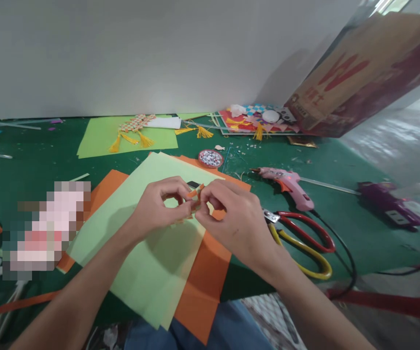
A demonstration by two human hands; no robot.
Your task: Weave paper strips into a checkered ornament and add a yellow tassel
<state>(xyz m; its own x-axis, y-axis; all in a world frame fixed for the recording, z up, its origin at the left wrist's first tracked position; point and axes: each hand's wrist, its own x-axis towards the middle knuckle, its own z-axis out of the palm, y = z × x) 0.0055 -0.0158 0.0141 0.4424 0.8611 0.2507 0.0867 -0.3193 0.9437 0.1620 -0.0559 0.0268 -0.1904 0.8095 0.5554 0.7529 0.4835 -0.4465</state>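
Observation:
My left hand [166, 201] and my right hand [231, 206] meet above the sheets, both pinching a small folded piece of orange and pale green paper strips [196, 193]. Fingers cover much of the piece. Beneath them lie pale green paper sheets [133, 257], with orange paper sheets [202, 287] showing below and at the sides. A small dark object [192, 184] shows just behind the fingertips; I cannot make out what it is. Close to my right wrist are pliers or cutters [304, 233] with one red and one yellow handle.
A pink hot glue gun [288, 184] lies at right, near a purple box [395, 204]. Behind the sheets sits a round dish of small beads [210, 158]. Tasselled woven paper pieces [136, 124] lie at the back. A large paper bag [370, 73] stands at back right.

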